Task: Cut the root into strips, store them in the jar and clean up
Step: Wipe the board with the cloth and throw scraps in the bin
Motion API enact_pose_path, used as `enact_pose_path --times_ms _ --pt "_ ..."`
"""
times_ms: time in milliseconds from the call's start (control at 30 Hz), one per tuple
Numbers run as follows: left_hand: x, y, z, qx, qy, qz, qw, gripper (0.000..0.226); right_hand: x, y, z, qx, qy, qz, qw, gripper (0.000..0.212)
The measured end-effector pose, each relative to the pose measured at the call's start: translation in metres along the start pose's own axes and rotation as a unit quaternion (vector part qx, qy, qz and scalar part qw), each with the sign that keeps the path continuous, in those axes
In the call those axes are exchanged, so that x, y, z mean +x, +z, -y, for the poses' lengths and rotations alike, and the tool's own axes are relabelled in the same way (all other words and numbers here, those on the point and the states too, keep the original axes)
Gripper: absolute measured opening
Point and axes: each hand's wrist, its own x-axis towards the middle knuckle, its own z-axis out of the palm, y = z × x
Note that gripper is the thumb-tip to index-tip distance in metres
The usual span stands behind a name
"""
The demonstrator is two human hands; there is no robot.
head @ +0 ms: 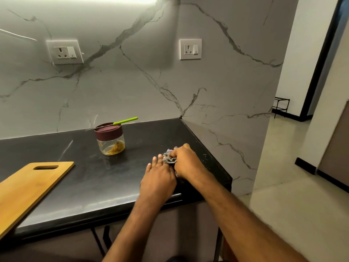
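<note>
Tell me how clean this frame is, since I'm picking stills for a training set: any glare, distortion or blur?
Head view: strong light from the top edge washes out the upper wall; wide-angle bending curves the counter edge; the left hand, the right hand and the cloth look slightly soft, while the jar and knife stay fairly sharp.

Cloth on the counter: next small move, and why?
Probably sweep the cloth right, toward the pale specks near the counter edge. The right hand grips the bunched cloth, the left hand lies flat beside it. The jar is lidded, strips inside, so wiping remains.
</note>
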Motion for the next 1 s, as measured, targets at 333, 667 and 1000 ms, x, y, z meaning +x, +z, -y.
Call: enact_pose_path --times_ms 333,667,1000 --pt "0.006 0.023 -0.065 -0.034 0.056 0.031 0.997 0.058 -0.004 -0.05 -0.039 -0.146 0.008 -0.095 0.985 0.026" --pt "-0.017 -0.007 -0.025 -0.131 -0.013 -0.093 0.987 0.055 -0.011 -0.038 0.011 0.012 -0.104 -0.054 0.993 0.041" --pt "-0.042 -0.041 0.073 -0.111 -0.126 -0.137 0.976 0.054 0.002 0.044 0.078 0.066 -0.186 0.034 0.98 0.039"
